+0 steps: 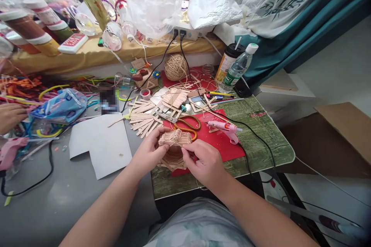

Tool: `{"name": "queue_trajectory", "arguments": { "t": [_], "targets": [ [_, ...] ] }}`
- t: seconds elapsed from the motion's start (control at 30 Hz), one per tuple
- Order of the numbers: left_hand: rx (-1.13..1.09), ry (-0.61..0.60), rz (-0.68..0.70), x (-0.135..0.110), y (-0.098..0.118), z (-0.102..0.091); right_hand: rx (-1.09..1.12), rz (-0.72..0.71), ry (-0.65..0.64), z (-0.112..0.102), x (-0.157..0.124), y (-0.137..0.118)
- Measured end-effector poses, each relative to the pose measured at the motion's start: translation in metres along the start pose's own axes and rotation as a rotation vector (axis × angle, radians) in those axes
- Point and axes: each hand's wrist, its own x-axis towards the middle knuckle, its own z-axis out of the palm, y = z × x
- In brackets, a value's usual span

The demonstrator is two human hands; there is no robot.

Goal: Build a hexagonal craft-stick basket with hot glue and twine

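A small craft-stick box (172, 158) with stacked stick walls stands near the table's front edge. Over it is a lid-like top piece (174, 137) covered in twine, with a knotted twine lump in its middle. My left hand (150, 148) grips the left end of this top piece between thumb and fingers. At its right end, my right hand (203, 160) pinches the edge with thumb and forefinger; whether a twine end is in that pinch is too small to tell. Yellow-handled scissors (189, 123) lie just behind, and a pink glue gun (224, 128) rests on red paper (228, 154).
Loose craft sticks (142, 117) spread behind my hands, near a twine ball (176, 66). A water bottle (239, 67) and a cup (228, 60) stand at the back right. Black cords cross the green table mat (266, 135). Another person's hand (13, 117) is at far left.
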Motion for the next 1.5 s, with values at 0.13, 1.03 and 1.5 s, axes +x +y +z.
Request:
{"name": "queue_trajectory", "arguments": {
  "t": [0.13, 1.03, 1.5],
  "targets": [
    [0.081, 0.054, 0.087, -0.002, -0.002, 0.004, -0.083, -0.036, 0.004, 0.002, 0.005, 0.0],
    [0.018, 0.09, 0.073, 0.0, -0.004, 0.003, -0.267, -0.119, -0.14, 0.002, 0.006, -0.01],
    [0.008, 0.089, 0.083, 0.0, -0.002, 0.004, -0.228, -0.177, -0.154, -0.001, 0.004, -0.002]
  ]
}}
